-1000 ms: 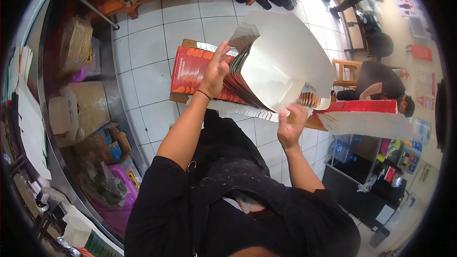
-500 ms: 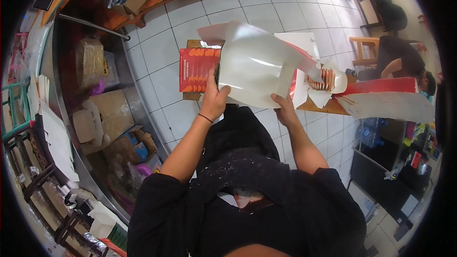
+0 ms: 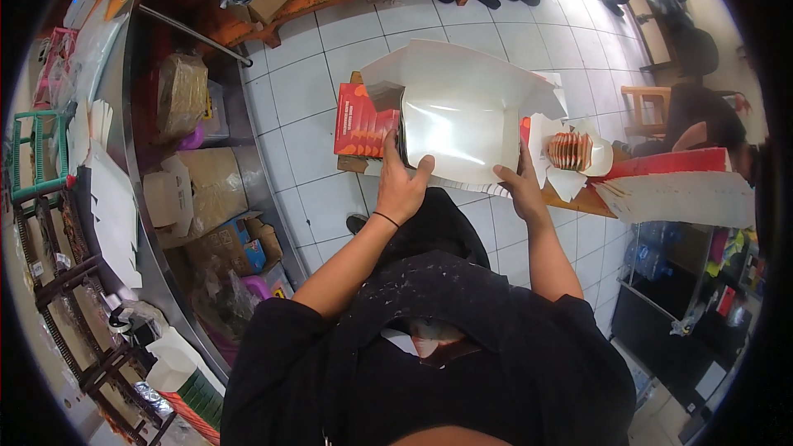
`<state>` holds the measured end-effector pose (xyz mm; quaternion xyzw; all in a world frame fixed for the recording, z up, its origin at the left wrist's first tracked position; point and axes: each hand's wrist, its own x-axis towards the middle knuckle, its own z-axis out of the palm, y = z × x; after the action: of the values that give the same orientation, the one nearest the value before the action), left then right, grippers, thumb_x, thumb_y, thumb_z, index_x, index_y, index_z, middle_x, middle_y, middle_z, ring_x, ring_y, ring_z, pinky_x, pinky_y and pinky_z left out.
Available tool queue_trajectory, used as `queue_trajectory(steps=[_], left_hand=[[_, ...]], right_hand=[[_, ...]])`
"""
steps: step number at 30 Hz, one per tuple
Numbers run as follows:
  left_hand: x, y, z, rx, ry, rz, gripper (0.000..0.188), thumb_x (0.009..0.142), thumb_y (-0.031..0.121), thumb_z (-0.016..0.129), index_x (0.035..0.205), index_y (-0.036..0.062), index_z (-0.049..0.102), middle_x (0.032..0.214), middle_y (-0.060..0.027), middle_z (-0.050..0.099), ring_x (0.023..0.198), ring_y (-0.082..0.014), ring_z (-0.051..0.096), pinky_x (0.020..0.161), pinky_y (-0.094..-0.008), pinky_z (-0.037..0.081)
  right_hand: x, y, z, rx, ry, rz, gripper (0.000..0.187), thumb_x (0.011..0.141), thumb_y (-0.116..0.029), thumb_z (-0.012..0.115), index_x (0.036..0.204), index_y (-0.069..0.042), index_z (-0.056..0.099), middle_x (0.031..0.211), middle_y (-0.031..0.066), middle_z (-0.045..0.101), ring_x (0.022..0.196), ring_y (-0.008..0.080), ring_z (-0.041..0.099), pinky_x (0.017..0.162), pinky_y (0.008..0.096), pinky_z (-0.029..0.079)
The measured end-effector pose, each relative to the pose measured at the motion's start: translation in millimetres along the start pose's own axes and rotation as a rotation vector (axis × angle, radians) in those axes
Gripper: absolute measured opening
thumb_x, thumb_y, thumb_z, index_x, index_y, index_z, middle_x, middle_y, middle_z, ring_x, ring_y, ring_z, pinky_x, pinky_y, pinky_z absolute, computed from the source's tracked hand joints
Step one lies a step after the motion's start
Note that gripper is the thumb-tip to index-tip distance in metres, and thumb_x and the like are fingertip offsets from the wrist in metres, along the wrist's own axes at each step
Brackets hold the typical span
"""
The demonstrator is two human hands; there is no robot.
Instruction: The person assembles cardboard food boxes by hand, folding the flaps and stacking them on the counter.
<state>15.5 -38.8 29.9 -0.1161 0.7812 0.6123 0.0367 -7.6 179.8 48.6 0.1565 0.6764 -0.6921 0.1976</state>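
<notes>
Between my two hands is a paperboard carton with a glossy white inside, its walls bent up around a flat base and its far flap standing wide. My left hand grips the carton's left side, thumb on the near edge and fingers wrapped around the outside. On the opposite side my right hand holds the near right corner, thumb inward and fingers behind the wall. Just left of the carton sits a stack of red printed cartons. To its right are nested folded cartons with white flaps.
A wooden bench supports the stacks. Red and white card sheets lie at its right end. A metal shelf with cardboard boxes stands left; an orange bench is at the back. Another person sits at far right.
The carton's sides have come up from a loosely curved sheet into a box shape. My right hand has risen along its side. The whole view has shifted slightly.
</notes>
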Motion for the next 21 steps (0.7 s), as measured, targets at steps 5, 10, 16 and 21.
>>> queue_trajectory(steps=[5, 10, 16, 21], left_hand=[[4, 3, 2, 0.005, -0.005, 0.032, 0.075, 0.077, 0.033, 0.055, 0.126, -0.0094, 0.016, 0.127, -0.0273, 0.028, 0.12, -0.0361, 0.029, 0.099, -0.0375, 0.023], [1, -2, -10, -0.029, 0.078, 0.071, 0.08, 0.077, 0.042, 0.054, 0.126, -0.0097, 0.017, 0.127, -0.0269, 0.029, 0.12, -0.0352, 0.029, 0.099, -0.0374, 0.022], [-10, -8, -141, -0.032, 0.463, 0.236, 0.078, 0.074, 0.04, 0.062, 0.127, -0.0019, 0.023, 0.125, -0.0186, 0.033, 0.111, -0.0258, 0.039, 0.09, -0.0339, 0.033], [-30, 10, -365, 0.123, 1.052, 0.441, 0.037, 0.074, 0.013, 0.062, 0.106, 0.0026, 0.049, 0.099, -0.0065, 0.055, 0.086, -0.0154, 0.052, 0.075, -0.028, 0.041]], right_hand=[[1, 3, -6, -0.065, 0.031, -0.054, 0.086, 0.07, -0.022, 0.063, 0.135, -0.008, 0.01, 0.131, 0.0151, 0.028, 0.115, 0.0259, 0.036, 0.089, 0.0364, 0.037], [-5, -7, 2, 0.014, 0.077, -0.027, 0.088, 0.072, -0.03, 0.065, 0.135, -0.005, 0.008, 0.133, 0.0175, 0.026, 0.119, 0.0267, 0.032, 0.089, 0.035, 0.035], [-36, 51, -50, -0.021, 0.323, 0.025, 0.063, 0.082, -0.048, 0.044, 0.133, -0.018, 0.023, 0.136, 0.0091, 0.022, 0.124, 0.028, 0.024, 0.092, 0.0513, 0.026], [-70, 287, -251, -1.338, 0.156, 0.039, 0.048, 0.081, -0.023, 0.053, 0.118, 0.004, 0.041, 0.107, 0.0111, 0.053, 0.084, 0.0171, 0.051, 0.071, 0.0284, 0.042]])
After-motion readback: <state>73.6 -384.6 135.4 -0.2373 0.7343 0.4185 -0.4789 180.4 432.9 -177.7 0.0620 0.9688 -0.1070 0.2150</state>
